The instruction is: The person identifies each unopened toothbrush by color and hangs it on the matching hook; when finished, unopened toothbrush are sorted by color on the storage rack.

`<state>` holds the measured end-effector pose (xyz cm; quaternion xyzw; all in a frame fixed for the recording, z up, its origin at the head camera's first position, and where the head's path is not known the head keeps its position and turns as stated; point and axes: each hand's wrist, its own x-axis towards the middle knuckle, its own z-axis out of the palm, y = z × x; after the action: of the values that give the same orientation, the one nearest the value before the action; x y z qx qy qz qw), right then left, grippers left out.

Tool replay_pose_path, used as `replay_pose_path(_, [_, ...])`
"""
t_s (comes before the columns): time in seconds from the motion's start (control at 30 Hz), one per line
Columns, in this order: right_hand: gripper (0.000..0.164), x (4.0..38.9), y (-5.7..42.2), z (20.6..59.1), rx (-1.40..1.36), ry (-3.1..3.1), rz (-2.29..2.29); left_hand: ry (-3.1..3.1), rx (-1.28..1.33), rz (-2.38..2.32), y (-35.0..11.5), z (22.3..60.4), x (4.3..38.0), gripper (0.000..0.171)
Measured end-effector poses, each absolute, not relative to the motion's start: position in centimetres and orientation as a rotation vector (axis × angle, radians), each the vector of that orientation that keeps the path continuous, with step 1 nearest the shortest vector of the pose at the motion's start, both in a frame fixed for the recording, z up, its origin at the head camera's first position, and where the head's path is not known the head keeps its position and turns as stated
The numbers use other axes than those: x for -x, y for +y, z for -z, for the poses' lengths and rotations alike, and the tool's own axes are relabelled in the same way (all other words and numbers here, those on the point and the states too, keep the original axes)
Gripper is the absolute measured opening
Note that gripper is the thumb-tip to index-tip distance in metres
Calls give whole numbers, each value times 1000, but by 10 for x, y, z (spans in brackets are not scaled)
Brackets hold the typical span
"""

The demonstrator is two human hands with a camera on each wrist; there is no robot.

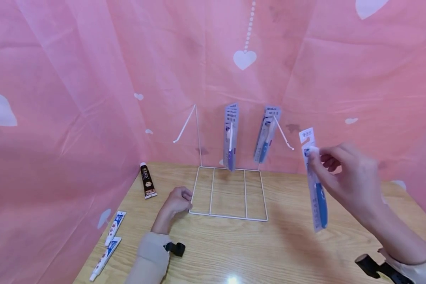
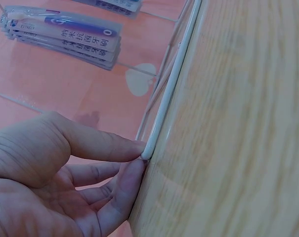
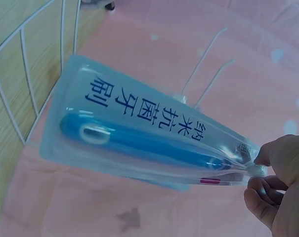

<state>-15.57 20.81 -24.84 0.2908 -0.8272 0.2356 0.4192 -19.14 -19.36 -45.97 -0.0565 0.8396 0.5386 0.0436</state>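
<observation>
My right hand (image 1: 355, 177) pinches a packaged blue toothbrush (image 1: 321, 205) near its top, holding it upright in the air to the right of a white wire rack (image 1: 228, 216). In the right wrist view the blue handle (image 3: 139, 145) shows through the clear pack. My left hand (image 1: 177, 202) is low at the rack's left side, its thumb and finger pinching the base wire (image 2: 161, 111). Several packaged purple toothbrushes (image 1: 230, 142) hang on the rack's middle hook, and packaged blue ones (image 1: 265, 136) hang on the right hook (image 1: 284, 136). The left hook (image 1: 184, 124) carries nothing.
A black toothpaste tube (image 1: 147, 179) lies on the wooden table (image 1: 206, 248) left of the rack. Nearer the front left are two white and blue toothpaste tubes (image 1: 115, 228). A pink curtain (image 1: 163, 59) with white hearts stands right behind the rack and along both sides.
</observation>
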Motion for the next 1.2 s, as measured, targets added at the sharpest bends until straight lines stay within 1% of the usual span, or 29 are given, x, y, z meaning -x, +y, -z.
replay_pose_path(0.17, [16,151,197,250,-771,-2024,-613,2553,185,-1652,-194,458,191,39])
replay_pose_path(0.47, [14,151,189,261,-819,-2035,-625,2547,190,-1659,-195,459,192,39])
replay_pose_path(0.73, [14,157,182,265,-789,-2066,-613,2535,189,-1662,-195,459,192,39])
replay_pose_path(0.93, [12,172,176,268,-679,-2197,-633,2532,174,-1669,-195,460,193,39])
replay_pose_path(1.2, [11,212,162,271,-563,-2254,-739,2533,178,-1674,-195,460,193,38])
